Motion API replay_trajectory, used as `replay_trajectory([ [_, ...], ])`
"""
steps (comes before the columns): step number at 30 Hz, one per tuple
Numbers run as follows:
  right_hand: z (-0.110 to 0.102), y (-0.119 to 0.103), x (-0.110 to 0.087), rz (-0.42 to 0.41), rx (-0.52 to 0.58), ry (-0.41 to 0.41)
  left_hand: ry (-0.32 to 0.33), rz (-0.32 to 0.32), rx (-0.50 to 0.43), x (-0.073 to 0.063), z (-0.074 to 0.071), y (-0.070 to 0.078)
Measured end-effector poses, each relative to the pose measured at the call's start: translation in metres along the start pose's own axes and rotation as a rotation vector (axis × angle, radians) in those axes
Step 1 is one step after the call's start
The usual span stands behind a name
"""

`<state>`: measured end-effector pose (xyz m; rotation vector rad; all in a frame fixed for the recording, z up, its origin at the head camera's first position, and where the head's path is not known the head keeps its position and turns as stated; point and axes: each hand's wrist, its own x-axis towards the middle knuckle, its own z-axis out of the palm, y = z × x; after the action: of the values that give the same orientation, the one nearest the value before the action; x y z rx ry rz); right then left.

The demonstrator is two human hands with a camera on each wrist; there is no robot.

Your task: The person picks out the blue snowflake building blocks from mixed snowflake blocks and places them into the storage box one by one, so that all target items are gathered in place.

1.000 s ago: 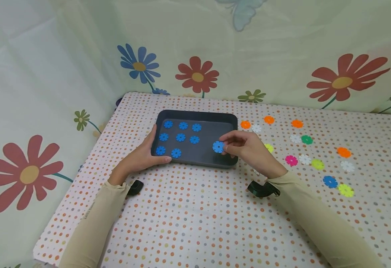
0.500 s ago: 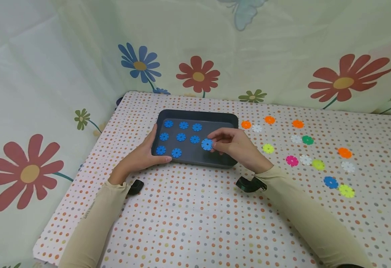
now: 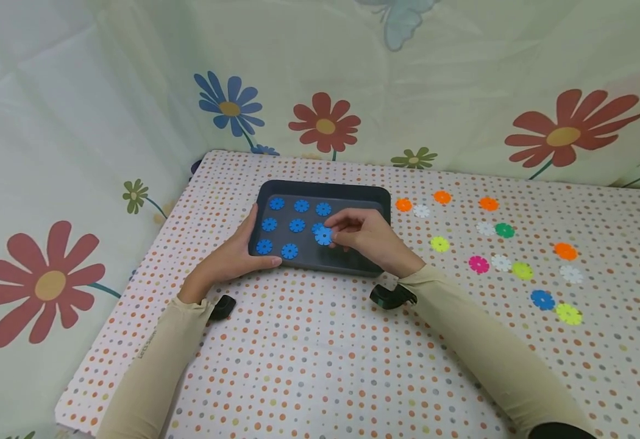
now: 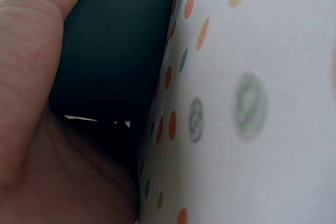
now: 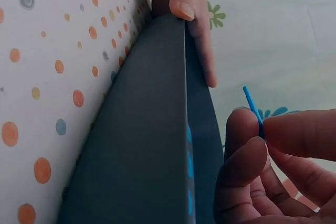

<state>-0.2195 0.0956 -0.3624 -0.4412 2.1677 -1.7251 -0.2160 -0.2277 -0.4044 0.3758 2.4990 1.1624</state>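
Observation:
A dark grey baking tray lies on the table with several blue interlocking discs set in rows on its floor. My left hand holds its left near corner, thumb at the near rim, fingers along the left side. In the left wrist view the hand lies against the tray's dark wall. My right hand pinches another blue disc between thumb and fingertips, over the tray, overlapping the disc at the right of the middle row. The right wrist view shows this disc edge-on, above the rim.
Several loose discs lie on the dotted tablecloth to the right: orange, white, yellow, green, pink and one blue. A flower-printed curtain hangs behind and at the left.
My right hand has moved left over the tray with the pinched blue disc, from the tray's right part to the middle row's right end. My left hand has stayed at the corner.

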Motion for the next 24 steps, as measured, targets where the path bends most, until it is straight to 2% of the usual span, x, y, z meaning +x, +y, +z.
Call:
replay_trajectory([
  [14,0.006,0.006,0.016,0.032,-0.012,-0.028,0.002,-0.003,-0.006,0.001,0.0,0.001],
  [24,0.01,0.013,0.023,0.07,-0.064,-0.046,0.003,-0.011,-0.007,0.0,0.001,0.002],
])
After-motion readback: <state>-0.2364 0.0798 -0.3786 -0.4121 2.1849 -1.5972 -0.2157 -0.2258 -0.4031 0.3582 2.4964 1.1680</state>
